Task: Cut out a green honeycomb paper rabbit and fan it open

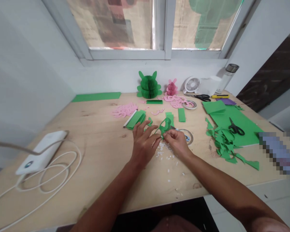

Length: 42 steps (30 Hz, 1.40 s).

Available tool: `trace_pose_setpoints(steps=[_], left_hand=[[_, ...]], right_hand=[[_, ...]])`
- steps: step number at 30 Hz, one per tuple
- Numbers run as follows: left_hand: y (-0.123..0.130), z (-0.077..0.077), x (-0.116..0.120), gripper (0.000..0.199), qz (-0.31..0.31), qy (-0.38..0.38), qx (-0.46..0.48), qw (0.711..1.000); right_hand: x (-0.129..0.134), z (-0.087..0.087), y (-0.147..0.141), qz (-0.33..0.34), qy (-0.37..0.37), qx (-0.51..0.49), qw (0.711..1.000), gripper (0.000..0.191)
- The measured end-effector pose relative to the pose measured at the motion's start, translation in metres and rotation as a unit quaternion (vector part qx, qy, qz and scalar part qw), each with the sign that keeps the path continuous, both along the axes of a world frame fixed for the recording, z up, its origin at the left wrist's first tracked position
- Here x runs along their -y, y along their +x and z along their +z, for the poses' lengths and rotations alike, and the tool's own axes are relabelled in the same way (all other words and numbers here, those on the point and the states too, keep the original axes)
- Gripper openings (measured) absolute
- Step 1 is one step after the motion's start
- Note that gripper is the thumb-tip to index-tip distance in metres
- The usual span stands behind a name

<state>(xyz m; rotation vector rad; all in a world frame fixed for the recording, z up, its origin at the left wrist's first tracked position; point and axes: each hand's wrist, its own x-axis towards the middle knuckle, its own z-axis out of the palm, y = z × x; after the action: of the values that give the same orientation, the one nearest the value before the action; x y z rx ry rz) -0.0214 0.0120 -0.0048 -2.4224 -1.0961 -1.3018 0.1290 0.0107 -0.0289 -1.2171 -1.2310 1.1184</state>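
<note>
Between my two hands, over the middle of the wooden table, is a curled green paper cutout [165,125] with a thin loop at its left. My left hand [145,141] pinches its lower left edge between thumb and index finger, the other fingers bent above the table. From the right, the fingertips of my right hand [176,140] close on the same piece. A roll of tape [191,137] lies just behind the right hand. Small white paper bits [163,151] are scattered below the fingers. Folded green paper [136,120] and a white pen [130,119] lie beyond the left hand.
Against the wall stand a green honeycomb paper figure [149,87], a pink one [171,88], a small fan [192,84] and a bottle [228,77]. Scissors [236,127] rest on green paper [241,117], near green scraps [223,141]. A white power bank [42,151] with cable lies left.
</note>
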Motion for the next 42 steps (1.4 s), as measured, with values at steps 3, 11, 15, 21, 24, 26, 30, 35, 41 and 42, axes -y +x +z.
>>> trace_pose_setpoints(steps=[3,11,15,21,24,26,30,35,41,42], left_hand=[[0.0008,-0.0006,0.0003,0.007,0.011,0.006,-0.006,1.000],[0.0060,-0.0003,0.0035,0.011,0.029,0.028,-0.020,0.999],[0.0073,0.0004,0.0050,0.012,0.040,0.032,-0.027,0.998],[0.0084,-0.0009,0.0051,0.014,0.035,0.022,-0.024,0.999],[0.0080,-0.0030,0.0035,0.014,0.030,-0.001,-0.002,1.000],[0.0072,-0.0042,0.0025,0.013,0.028,-0.024,0.019,0.999],[0.0050,-0.0054,0.0012,0.012,0.024,-0.081,0.060,0.995],[0.0052,-0.0050,0.0017,0.012,0.026,-0.072,0.067,0.995],[0.0055,-0.0011,0.0048,0.012,0.009,-0.062,0.069,0.996],[0.0044,-0.0002,0.0053,0.012,-0.004,-0.070,0.080,0.994]], right_hand=[[-0.0001,-0.0004,-0.0004,-0.003,-0.001,0.002,1.000,0.027],[-0.0001,-0.0002,-0.0008,-0.005,-0.003,0.001,1.000,0.030],[0.0009,0.0040,-0.0016,-0.002,0.002,0.007,1.000,0.027],[0.0025,0.0058,-0.0042,-0.003,0.003,0.012,1.000,0.025],[0.0024,0.0046,-0.0050,-0.001,0.004,0.010,1.000,0.024],[0.0021,0.0040,-0.0051,0.002,-0.001,0.004,1.000,0.024],[0.0019,0.0038,-0.0050,0.012,-0.014,-0.011,1.000,0.024],[0.0021,0.0036,-0.0054,0.012,-0.011,-0.021,1.000,0.025],[0.0003,0.0011,-0.0034,-0.008,-0.015,-0.038,0.999,0.027],[-0.0004,0.0004,-0.0028,-0.013,-0.014,-0.038,0.999,0.027]])
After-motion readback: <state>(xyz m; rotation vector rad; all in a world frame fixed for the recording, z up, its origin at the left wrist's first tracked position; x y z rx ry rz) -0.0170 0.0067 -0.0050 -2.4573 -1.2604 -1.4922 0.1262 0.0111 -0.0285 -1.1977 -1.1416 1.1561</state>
